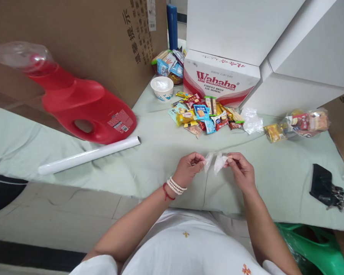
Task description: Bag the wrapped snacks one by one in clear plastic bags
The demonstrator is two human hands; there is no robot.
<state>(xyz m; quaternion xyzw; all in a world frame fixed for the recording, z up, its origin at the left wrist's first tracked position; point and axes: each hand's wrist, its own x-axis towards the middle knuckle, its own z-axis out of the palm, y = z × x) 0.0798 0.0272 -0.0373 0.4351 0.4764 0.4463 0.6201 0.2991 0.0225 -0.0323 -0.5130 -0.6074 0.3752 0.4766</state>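
Observation:
Above the near part of the cloth, my left hand point(189, 168) pinches a small crumpled piece of clear plastic point(208, 162) between thumb and fingers. A little to the right, my right hand point(242, 171) is closed on another bit of clear plastic point(219, 163). A narrow gap shows between the two bits; whether they belong to one bag I cannot tell. Beyond my hands lies a loose pile of wrapped snacks point(201, 112), with a crumpled clear plastic bag point(251, 120) at its right end.
Behind the pile stands a Wahaha carton point(220, 78), with a paper bowl point(162, 88) and more snacks point(169, 64) to its left. A red jug point(103, 103) and white roll point(88, 156) lie left. Bagged snacks point(306, 123) and a black pouch with keys point(322, 183) are right.

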